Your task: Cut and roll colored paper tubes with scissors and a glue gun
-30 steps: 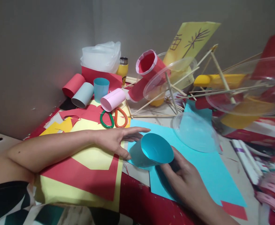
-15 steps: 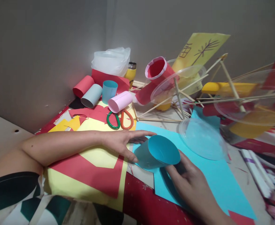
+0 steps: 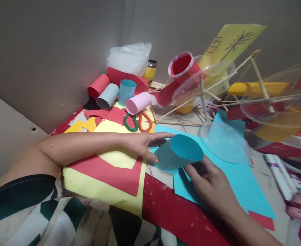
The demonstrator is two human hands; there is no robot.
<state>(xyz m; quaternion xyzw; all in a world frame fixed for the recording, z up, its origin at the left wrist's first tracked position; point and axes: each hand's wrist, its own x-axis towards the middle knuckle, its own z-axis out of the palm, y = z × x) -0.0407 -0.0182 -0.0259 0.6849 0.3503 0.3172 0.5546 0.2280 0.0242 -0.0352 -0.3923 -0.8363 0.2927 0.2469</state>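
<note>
The person is cradling the blue paper roll (image 3: 177,157) over the blue sheet (image 3: 232,181), left hand (image 3: 140,145) spread open against its left side, right hand (image 3: 212,186) pinching its lower rim, and it is looking slightly tighter than a second ago

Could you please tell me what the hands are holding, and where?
A rolled blue paper tube: left hand grips its left end, right hand its underside near the open end.

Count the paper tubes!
6: blue tube between left hand and right hand; red roll, grey roll, small blue tube, pink roll near scissors; big red tube behind. Clutter may hide more.
</note>
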